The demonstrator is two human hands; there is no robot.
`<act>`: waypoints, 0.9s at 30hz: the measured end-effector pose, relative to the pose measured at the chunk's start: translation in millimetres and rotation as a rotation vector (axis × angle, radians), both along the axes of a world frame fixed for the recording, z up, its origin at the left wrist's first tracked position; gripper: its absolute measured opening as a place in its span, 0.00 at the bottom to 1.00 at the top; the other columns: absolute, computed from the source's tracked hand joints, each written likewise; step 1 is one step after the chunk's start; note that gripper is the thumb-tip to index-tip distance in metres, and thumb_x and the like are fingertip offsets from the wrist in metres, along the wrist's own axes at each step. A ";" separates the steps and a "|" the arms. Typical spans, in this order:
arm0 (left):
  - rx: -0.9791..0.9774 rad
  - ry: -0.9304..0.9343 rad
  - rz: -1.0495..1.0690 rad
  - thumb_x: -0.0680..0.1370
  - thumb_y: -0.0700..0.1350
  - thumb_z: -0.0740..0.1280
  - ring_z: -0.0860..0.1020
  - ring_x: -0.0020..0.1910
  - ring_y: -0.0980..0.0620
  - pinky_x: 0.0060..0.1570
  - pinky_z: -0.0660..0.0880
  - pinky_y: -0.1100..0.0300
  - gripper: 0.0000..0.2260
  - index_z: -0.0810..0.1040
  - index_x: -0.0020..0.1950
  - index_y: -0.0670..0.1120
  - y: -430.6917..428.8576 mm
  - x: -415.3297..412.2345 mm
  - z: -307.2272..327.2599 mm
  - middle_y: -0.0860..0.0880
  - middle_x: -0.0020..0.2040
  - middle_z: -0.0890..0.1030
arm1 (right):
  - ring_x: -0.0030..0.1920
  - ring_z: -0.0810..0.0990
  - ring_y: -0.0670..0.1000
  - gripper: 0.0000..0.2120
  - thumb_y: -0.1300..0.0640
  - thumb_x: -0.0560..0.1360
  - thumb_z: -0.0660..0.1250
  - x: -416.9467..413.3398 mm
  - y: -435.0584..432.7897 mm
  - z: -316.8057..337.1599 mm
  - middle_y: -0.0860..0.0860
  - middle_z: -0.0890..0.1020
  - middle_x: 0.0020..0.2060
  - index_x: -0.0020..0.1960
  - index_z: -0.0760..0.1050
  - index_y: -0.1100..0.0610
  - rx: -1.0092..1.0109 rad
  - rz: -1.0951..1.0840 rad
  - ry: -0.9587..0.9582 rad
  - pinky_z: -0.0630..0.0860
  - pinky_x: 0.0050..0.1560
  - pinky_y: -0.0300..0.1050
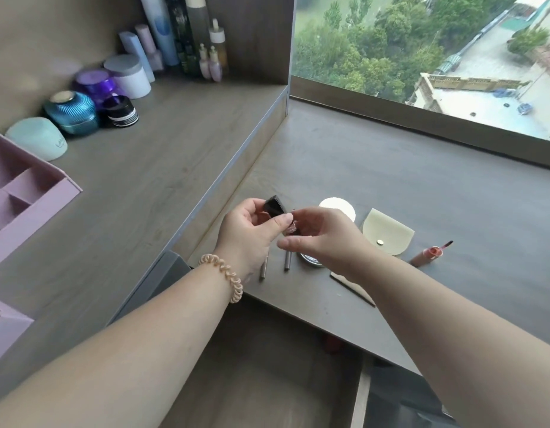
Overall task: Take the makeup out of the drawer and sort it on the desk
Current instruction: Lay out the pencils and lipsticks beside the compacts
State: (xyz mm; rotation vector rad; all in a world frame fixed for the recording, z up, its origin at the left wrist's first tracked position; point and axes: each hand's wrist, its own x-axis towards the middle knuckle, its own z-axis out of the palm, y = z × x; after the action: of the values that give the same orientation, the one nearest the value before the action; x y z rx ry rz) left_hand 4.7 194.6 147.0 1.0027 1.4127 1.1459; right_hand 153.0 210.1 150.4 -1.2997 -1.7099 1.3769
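My left hand (247, 234) holds a small black-capped makeup item (275, 206) above the desk (421, 196), with a pink glittery part (290, 228) showing between my thumbs. My right hand (324, 236) pinches that pink part from the right. Below my hands lie two slim pencils (287, 262), a round tin (312, 261) partly hidden by my right hand, and a dark thin stick (354, 288). A round white compact (338, 206), a cream snap pouch (387, 231) and an opened lip gloss (429, 254) lie further right. The open drawer (267, 366) is under my arms.
A raised shelf (144, 180) on the left carries jars and bottles (128, 78) along the wall and a pink divided organiser (23, 199) at the left edge. A window (437, 57) runs behind the desk. Something red (332, 344) lies in the drawer under the desk edge.
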 end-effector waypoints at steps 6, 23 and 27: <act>-0.057 0.012 -0.078 0.74 0.45 0.70 0.77 0.34 0.61 0.32 0.71 0.71 0.07 0.77 0.48 0.43 -5.3 6.5 15.5 0.47 0.41 0.79 | 0.26 0.67 0.41 0.09 0.54 0.73 0.71 5.1 -10.4 6.7 0.40 0.76 0.23 0.35 0.76 0.53 -0.031 0.072 -0.073 0.63 0.30 0.34; -0.200 -0.170 0.489 0.71 0.51 0.63 0.61 0.20 0.54 0.21 0.54 0.66 0.12 0.69 0.30 0.48 15.5 -25.0 57.7 0.50 0.27 0.65 | 0.31 0.73 0.52 0.17 0.48 0.77 0.58 10.2 -56.9 19.1 0.49 0.72 0.23 0.34 0.73 0.57 -0.339 0.303 0.175 0.69 0.40 0.40; -0.094 -0.085 0.408 0.73 0.51 0.66 0.66 0.24 0.56 0.21 0.56 0.64 0.10 0.73 0.35 0.48 27.5 -55.7 70.6 0.51 0.31 0.73 | 0.39 0.75 0.47 0.13 0.49 0.80 0.59 44.8 -65.8 6.3 0.48 0.78 0.34 0.46 0.78 0.56 -0.345 0.069 0.167 0.69 0.45 0.42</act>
State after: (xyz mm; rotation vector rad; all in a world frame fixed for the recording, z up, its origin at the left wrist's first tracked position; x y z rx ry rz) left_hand -51.1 222.1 217.5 0.6049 1.6306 1.3826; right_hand 197.9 144.3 156.8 -1.2698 -1.4607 1.8275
